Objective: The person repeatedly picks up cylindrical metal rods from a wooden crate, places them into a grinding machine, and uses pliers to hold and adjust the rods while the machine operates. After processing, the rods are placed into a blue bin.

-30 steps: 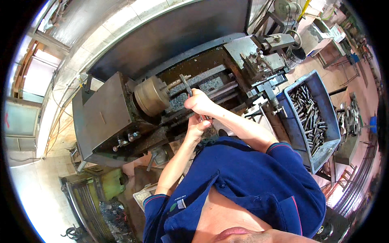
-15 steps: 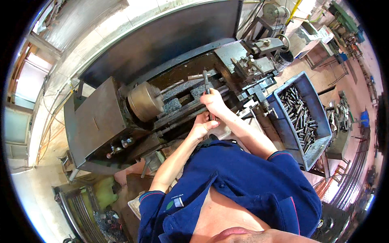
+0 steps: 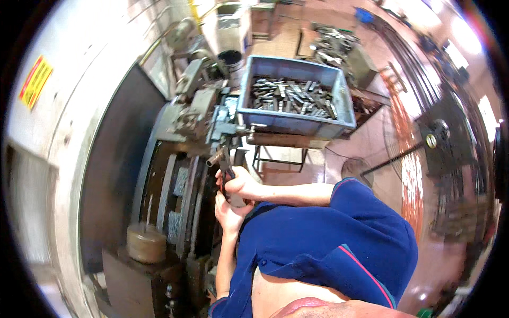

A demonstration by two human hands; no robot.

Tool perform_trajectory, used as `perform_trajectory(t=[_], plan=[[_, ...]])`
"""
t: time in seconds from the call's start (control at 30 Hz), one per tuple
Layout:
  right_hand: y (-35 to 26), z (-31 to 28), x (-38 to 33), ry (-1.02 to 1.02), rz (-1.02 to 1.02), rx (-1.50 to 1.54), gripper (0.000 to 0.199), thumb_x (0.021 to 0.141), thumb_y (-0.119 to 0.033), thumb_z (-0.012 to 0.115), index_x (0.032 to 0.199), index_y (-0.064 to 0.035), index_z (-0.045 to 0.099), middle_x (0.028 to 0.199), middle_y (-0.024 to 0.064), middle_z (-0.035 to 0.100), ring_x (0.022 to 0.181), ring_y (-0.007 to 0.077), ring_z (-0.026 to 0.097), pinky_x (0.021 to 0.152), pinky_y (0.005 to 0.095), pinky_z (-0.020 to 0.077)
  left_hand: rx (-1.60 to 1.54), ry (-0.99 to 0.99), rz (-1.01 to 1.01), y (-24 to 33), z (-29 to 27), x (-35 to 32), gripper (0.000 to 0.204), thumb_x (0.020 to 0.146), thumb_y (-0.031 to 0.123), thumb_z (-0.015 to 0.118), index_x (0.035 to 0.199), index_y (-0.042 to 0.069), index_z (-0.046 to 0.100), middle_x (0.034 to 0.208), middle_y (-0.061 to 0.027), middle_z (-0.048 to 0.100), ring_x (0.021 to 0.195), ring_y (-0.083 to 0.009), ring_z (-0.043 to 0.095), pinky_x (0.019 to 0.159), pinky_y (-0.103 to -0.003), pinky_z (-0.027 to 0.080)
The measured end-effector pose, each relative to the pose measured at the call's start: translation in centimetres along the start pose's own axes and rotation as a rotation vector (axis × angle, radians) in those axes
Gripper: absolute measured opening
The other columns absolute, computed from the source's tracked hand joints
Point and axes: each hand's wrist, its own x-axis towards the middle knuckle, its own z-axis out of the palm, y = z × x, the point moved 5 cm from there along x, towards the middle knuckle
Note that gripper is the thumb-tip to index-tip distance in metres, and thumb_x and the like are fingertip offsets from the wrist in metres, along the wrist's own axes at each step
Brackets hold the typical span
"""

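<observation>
The right hand (image 3: 241,185) is closed around a short dark metal handle with a tubular end (image 3: 221,161) — long axis pointing up-left toward the grey lathe carriage (image 3: 193,114). The left hand (image 3: 228,209) sits just below, its grip unclear.

Blue crate (image 3: 297,123), grey metal pieces (image 3: 291,98), blue shirt (image 3: 328,238), perhaps yellow wall sign (image 3: 35,80)

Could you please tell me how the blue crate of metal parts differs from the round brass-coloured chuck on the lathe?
The blue crate is rectangular, open-topped and full of grey metal pieces; the chuck is a solid tan cylinder. The crate sits on a dark stand beside the lathe, while the chuck is mounted on the lathe itself. The crate looks far larger. Neither hand touches either one.
</observation>
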Motion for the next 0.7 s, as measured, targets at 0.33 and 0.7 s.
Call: perform_trajectory(t=[0.33, 0.7], plan=[[0.6, -10.7, -2.3, 0.102, 0.029, 0.147, 0.012, 0.077, -0.006, 0.052, 0.085, -0.0016, 0.059, 0.081, 0.008, 0.063, 0.062, 0.0119, 0.056, 0.059, 0.0261, 0.0462, -0.241, -0.288, 0.092, 3.0, 4.1, -0.2, 0.055, 0.061, 0.024, 0.076, 0.105, 0.0, 0.054, 0.082, -0.0135, 0.061, 0.07, -0.025, 0.06, 0.066, -0.034, 0.048], [-11.2, -23.2, 6.3, 0.109, 0.071, 0.878, 0.03, 0.085, -0.027, 0.043, 0.104, -0.0044, 0.05, 0.073, 0.0062, 0.053, 0.042, 0.0055, 0.031, 0.039, 0.02, 0.0277, -0.303, -0.055, -0.359, -1.1, 0.9, -3.2, 0.034, 0.072, 0.009, 0.069, 0.102, -0.002, 0.056, 0.067, -0.0013, 0.056, 0.059, -0.0051, 0.048, 0.055, -0.02, 0.042]])
